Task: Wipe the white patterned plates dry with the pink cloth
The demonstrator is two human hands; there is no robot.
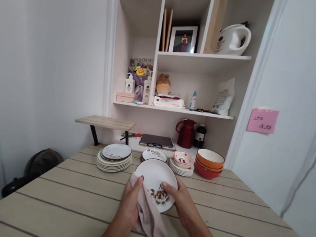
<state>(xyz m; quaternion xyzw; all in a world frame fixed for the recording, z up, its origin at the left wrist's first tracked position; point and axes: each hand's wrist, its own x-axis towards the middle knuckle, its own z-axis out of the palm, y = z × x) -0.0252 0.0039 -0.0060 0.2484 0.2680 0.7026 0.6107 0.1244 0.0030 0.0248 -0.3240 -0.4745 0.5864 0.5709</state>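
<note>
Slatted table (76,201), dish stacks (114,163) along its back. I see the round plate (153,174) held before them, face tilted my way; left hand (132,201) grips rim and cloth (149,213), which trails down-right; right hand (184,201) grips opposite rim. Room left and right.

A home, by the looks; exact rm. type unclear. W/ 12 o'clock as dead ahead: built-in shelving (176,110) at 12, holding a framed pic (183,39), plush toy (163,84), pump bottle (130,84), etc.; red jug (187,133) & eyeglasses (155,146) below. Slatted counter (76,201) carries household tableware, incl. plate stack (116,152) at 11, bowls (209,165) at 1. Handwritten pink note (262,120) on wall (302,56), approx. 1–2.
</note>
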